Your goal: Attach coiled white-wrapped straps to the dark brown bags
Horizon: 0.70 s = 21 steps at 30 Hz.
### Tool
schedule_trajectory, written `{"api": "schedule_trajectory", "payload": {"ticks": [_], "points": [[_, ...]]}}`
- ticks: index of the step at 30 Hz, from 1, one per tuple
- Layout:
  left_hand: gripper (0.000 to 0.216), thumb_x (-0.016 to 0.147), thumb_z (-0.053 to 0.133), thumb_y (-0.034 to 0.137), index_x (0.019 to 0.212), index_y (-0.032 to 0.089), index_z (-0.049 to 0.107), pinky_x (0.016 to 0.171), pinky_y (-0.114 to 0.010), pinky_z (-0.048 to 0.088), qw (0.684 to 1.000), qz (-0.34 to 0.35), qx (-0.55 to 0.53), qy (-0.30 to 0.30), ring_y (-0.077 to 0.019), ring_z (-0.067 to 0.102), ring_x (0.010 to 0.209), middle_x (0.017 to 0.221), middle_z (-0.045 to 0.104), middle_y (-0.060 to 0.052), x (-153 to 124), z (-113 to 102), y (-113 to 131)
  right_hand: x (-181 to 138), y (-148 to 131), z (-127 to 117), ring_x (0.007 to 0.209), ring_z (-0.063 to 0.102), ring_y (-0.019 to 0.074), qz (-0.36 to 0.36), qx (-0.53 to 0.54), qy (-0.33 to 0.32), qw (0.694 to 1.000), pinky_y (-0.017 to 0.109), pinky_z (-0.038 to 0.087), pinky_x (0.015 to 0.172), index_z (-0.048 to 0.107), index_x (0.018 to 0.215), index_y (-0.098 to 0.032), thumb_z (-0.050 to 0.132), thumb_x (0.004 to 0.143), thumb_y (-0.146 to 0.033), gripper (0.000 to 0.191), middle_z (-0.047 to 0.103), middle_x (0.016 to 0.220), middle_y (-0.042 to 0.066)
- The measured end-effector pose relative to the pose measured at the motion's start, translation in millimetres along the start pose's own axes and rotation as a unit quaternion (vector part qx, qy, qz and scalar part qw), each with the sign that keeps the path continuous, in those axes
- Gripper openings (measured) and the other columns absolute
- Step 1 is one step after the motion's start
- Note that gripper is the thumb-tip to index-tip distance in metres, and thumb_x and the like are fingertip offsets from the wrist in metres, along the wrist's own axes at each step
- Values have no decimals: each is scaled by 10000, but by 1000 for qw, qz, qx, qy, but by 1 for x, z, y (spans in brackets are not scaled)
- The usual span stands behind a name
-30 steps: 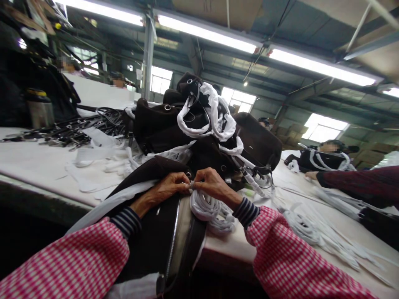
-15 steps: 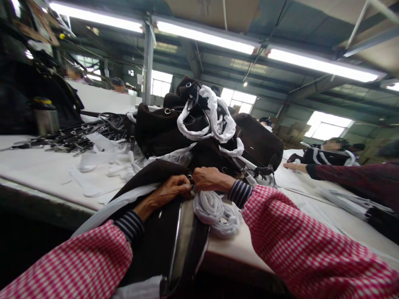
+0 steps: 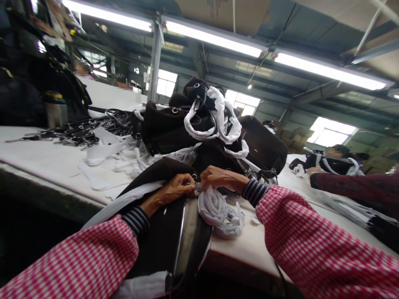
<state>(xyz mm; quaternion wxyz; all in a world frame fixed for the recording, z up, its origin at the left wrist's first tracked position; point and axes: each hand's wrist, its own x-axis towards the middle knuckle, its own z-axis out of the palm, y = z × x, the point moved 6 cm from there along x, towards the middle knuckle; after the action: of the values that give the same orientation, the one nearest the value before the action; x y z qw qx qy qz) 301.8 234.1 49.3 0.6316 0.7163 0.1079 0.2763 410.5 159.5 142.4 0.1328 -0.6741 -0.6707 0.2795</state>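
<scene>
A dark brown bag (image 3: 156, 236) with a silver zipper (image 3: 180, 236) leans against the table's front edge, its beige lining showing. My left hand (image 3: 176, 190) is closed in a pinch at the bag's upper end, beside a small metal ring (image 3: 195, 177). Just right of it, my right hand (image 3: 222, 178) is also closed, its fingertips at a short whitish wrapping strip (image 3: 199, 189) between the hands. What lies inside the finger pinches is mostly hidden. Below my right hand sits a coiled strap wrapped in white (image 3: 215, 207). A white-wrapped handle (image 3: 124, 203) runs under my left forearm.
Brown bags (image 3: 165, 128) with white-wrapped handles are piled ahead. Black straps with metal clips (image 3: 93, 128), white scraps (image 3: 102, 151) and a bottle (image 3: 56, 111) lie to the left. At right, a co-worker's sleeve (image 3: 352, 187) reaches over the table (image 3: 249, 245).
The view has shifted slightly, moving the scene rightward. My right hand has drawn a little away from my left, and a whitish strip now shows between them. The co-worker's arm has shifted slightly.
</scene>
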Motion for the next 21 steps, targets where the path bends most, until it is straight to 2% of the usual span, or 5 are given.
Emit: {"api": "schedule_trajectory", "payload": {"ticks": [4, 8, 10, 14, 21], "points": [[149, 748, 699, 254, 820, 149, 620, 666, -256, 481, 1000, 9, 8, -5, -147, 642, 699, 782, 701, -27, 0, 0, 0, 1, 0, 1, 637, 455, 117, -42, -16, 14, 999, 238, 333, 572, 592, 657, -158, 628, 702, -182, 62, 498, 639, -41], [149, 770, 698, 265, 823, 150, 620, 659, -254, 465, 1000, 22, 11, -8, -142, 620, 692, 762, 686, -18, -2, 1, 3, -5, -12, -1, 734, 500, 128, -71, -153, 113, 979, 253, 331, 648, 625, 626, -145, 636, 747, -176, 125, 594, 754, 4], [191, 783, 722, 305, 830, 149, 621, 659, -257, 463, 1000, 27, 13, -4, -143, 617, 690, 756, 680, -15, -3, 1, 4, -9, -20, 4, 755, 527, 130, -82, -166, 135, 973, 251, 339, 663, 676, 677, -144, 640, 782, -182, 118, 642, 814, 20], [286, 803, 753, 392, 864, 143, 626, 666, -273, 480, 1000, 23, 9, -6, -155, 633, 681, 756, 698, -30, -3, 1, 5, -10, -19, 17, 697, 566, 132, -28, -155, 148, 976, 253, 335, 622, 739, 758, -142, 695, 821, -234, 120, 702, 801, 36], [260, 811, 734, 381, 845, 146, 626, 665, -263, 478, 1000, 20, -2, -19, -145, 622, 677, 742, 682, -18, -2, 3, 5, -13, -3, 18, 858, 645, 194, 8, -189, 206, 960, 262, 369, 680, 765, 824, -158, 693, 810, -219, 96, 748, 917, 81]]}}
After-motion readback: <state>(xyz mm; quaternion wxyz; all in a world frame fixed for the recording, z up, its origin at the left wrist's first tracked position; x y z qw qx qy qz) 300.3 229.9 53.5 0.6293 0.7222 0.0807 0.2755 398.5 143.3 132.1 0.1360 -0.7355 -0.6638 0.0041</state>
